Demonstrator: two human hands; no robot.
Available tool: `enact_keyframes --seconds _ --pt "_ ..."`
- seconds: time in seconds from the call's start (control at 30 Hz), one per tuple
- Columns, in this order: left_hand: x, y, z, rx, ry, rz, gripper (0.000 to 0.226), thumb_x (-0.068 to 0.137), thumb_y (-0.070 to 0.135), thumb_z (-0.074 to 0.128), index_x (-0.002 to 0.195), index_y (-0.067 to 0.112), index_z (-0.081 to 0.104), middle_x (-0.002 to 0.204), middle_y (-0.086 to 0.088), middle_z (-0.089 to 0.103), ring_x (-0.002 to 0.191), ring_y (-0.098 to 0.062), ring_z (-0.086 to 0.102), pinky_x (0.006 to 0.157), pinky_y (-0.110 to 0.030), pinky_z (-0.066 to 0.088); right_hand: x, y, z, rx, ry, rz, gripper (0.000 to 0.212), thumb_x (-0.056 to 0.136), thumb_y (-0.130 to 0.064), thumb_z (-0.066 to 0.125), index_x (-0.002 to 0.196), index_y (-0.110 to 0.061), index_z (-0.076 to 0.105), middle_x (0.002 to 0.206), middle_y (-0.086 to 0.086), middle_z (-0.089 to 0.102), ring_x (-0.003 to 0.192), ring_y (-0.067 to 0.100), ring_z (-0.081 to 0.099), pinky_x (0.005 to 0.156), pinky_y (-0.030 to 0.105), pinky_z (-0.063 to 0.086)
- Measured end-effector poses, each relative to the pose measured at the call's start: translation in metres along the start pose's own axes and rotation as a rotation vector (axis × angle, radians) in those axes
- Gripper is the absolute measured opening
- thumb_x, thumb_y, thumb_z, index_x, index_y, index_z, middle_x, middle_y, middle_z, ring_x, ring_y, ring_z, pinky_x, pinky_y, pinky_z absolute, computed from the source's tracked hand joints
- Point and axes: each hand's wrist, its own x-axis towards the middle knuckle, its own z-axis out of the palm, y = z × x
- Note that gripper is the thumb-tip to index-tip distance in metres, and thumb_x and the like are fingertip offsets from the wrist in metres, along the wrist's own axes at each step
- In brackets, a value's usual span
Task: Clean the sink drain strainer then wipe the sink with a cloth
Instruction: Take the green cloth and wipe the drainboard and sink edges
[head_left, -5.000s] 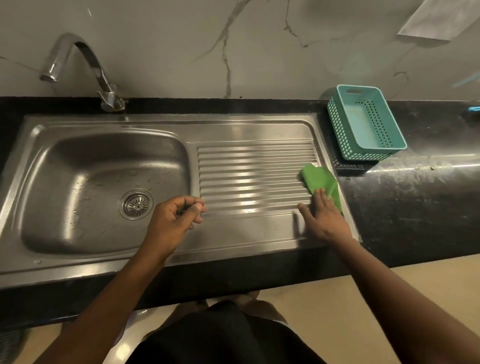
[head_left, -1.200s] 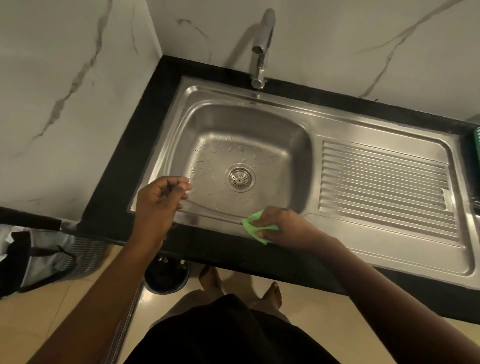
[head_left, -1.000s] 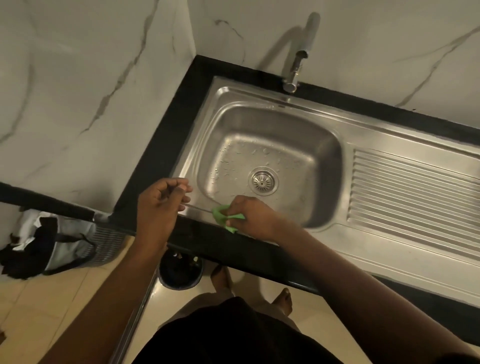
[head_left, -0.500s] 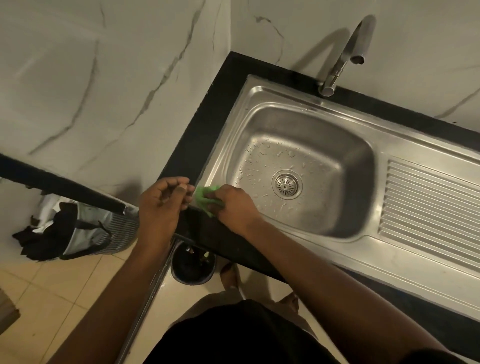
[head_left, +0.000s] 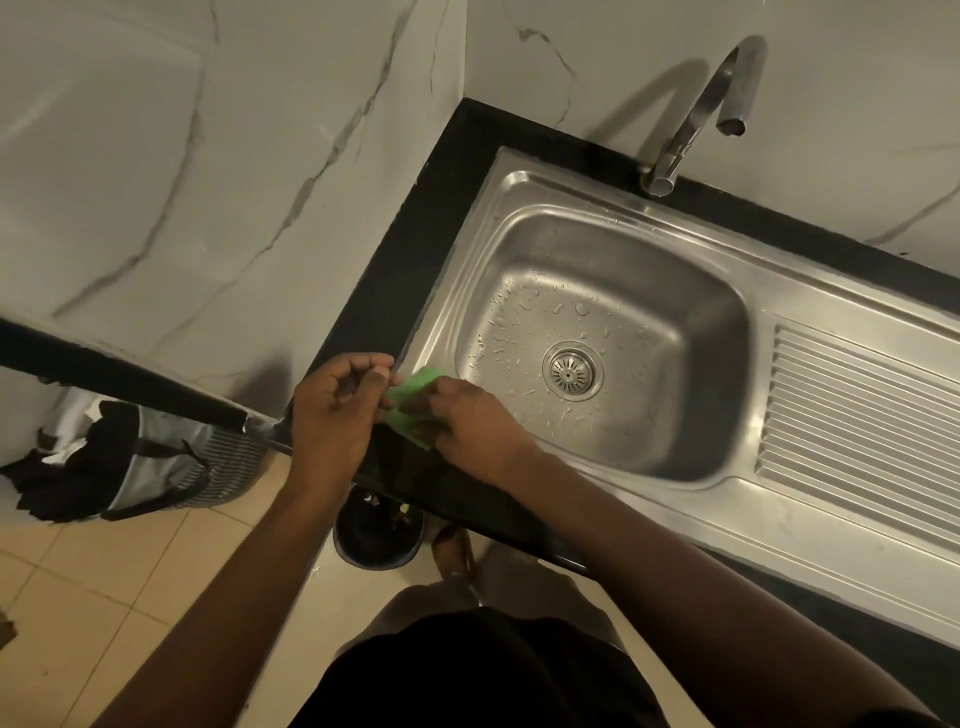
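The steel sink (head_left: 524, 208) has a wet basin dotted with water drops, and the round drain strainer (head_left: 571, 371) sits in its floor. My right hand (head_left: 467, 426) presses a green cloth (head_left: 413, 402) on the sink's front left corner, at the edge of the black counter. My left hand (head_left: 337, 410) hovers right beside the cloth with its fingers curled and pinched together; whether something small is held in them I cannot tell. Most of the cloth is hidden under my right hand.
A curved tap (head_left: 691, 119) rises behind the basin. The ribbed drainboard (head_left: 857, 426) lies to the right. Under the counter edge stands a small dark bin (head_left: 376, 535). A bag with dark fabric (head_left: 119, 467) lies on the tiled floor at left. Marble walls close the corner.
My right hand has slid the green cloth leftward along the sink's front rim, from the drainboard's right end to the front left corner. My left hand stayed curled beside it.
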Motion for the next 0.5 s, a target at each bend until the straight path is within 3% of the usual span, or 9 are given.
enact_keyframes --seconds 0.13,0.27,0.37,0.5 --pt "0.005 0.001 0.003 0.023 0.030 0.007 0.019 0.101 0.019 0.067 0.118 0.018 0.075 0.102 -0.002 0.076 0.085 -0.010 0.069 0.083 -0.029 0.057 0.024 -0.006 0.010 -0.025 0.049 -0.026 0.042 0.099 -0.016 0.068 0.141 -0.015 0.064 0.136 0.008 0.058 0.121 0.026 0.059 0.104 0.037 0.051" --pt "0.011 0.000 0.006 0.024 0.028 -0.006 0.016 0.101 0.019 0.067 0.115 0.020 0.075 0.092 -0.001 0.076 0.075 -0.008 0.066 0.074 -0.024 0.055 0.038 0.007 0.006 -0.052 0.219 -0.016 0.042 0.094 -0.012 0.072 0.135 -0.011 0.065 0.130 0.012 0.060 0.109 0.029 0.066 0.095 0.038 0.057" --pt "0.012 -0.003 0.006 0.003 0.024 -0.031 0.016 0.101 0.018 0.067 0.112 0.022 0.076 0.087 0.004 0.077 0.071 -0.006 0.065 0.067 -0.017 0.055 0.061 0.022 -0.013 -0.007 0.383 0.089 0.036 0.102 -0.026 0.058 0.137 -0.017 0.060 0.129 0.010 0.060 0.106 0.027 0.067 0.092 0.036 0.059" --pt "0.011 -0.007 0.006 0.016 0.022 -0.044 0.014 0.101 0.019 0.067 0.110 0.026 0.075 0.090 0.001 0.076 0.074 -0.013 0.066 0.070 -0.019 0.055 0.115 0.066 -0.071 0.014 0.458 0.282 0.025 0.100 -0.011 0.060 0.124 -0.014 0.064 0.118 0.009 0.065 0.096 0.025 0.067 0.076 0.030 0.052"
